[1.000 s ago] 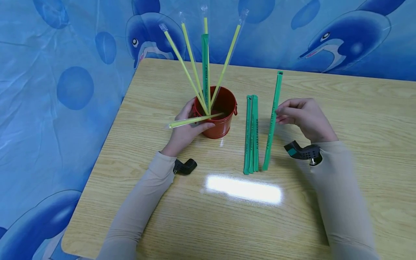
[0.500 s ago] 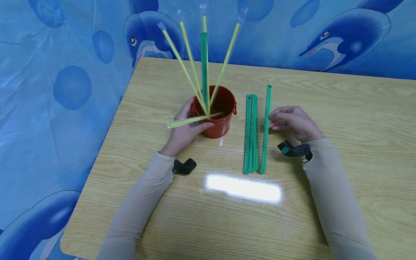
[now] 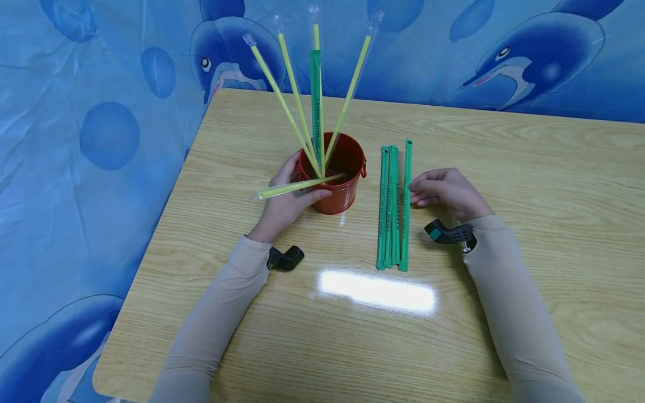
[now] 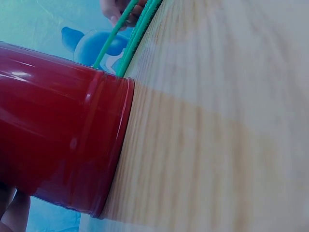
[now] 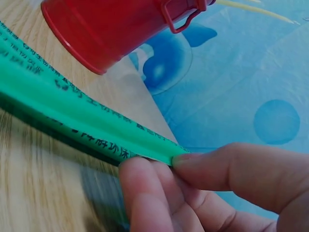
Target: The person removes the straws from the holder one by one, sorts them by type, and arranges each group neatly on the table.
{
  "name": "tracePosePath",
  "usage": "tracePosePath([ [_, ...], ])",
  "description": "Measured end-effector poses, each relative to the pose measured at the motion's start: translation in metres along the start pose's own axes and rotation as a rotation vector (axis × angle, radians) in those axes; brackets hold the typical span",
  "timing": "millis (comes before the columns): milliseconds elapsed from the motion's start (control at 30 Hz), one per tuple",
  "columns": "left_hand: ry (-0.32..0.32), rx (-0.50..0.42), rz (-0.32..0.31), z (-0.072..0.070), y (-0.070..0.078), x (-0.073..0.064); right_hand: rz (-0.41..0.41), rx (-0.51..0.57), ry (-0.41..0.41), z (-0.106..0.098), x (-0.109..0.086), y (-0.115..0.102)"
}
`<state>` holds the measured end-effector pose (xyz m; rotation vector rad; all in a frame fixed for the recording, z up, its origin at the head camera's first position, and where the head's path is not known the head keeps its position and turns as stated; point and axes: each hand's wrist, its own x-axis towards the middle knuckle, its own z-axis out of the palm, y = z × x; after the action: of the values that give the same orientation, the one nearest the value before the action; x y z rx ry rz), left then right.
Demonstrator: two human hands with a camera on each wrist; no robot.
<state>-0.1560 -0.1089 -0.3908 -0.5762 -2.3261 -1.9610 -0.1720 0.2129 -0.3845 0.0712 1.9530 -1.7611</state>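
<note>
My left hand [image 3: 287, 207] grips the side of a small red bucket [image 3: 340, 200]. Several yellow straws [image 3: 353, 89] in clear wrappers and one green-wrapped straw [image 3: 316, 95] lean upright inside it. Another yellow straw [image 3: 292, 188] lies across the near rim, over the left hand. Between thumb and fingers, my right hand [image 3: 448, 193] pinches a green-wrapped straw [image 3: 406, 207], with dark printing visible in the right wrist view. It stands just right of several more green-wrapped straws [image 3: 388, 207] laid side by side, almost parallel to them. In the left wrist view, its lower part is hidden by the bucket [image 4: 58, 130].
A wooden table [image 3: 252, 336] carries everything, its left edge running diagonally. Behind and left hangs a blue sheet [image 3: 111, 224] with dolphin pictures. Each wrist wears a black camera mount [image 3: 286, 258]. A bright light reflection [image 3: 375, 291] shows nearer the front.
My right hand has moved left and slightly nearer with the pinched green straw, which has come closer to the row and straightened. The left hand stays on the bucket.
</note>
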Motion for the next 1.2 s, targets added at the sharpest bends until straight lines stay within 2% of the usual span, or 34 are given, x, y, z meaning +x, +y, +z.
tracePosePath([
  [733,0.001,-0.009,0.007,0.0002,0.0015,-0.0005,0.021,-0.198,0.033,0.0060,0.0031,0.0008],
  [1200,0.003,0.009,0.017,0.0004,-0.0008,0.0001,0.034,-0.247,0.088,0.0088,0.0036,0.0008],
])
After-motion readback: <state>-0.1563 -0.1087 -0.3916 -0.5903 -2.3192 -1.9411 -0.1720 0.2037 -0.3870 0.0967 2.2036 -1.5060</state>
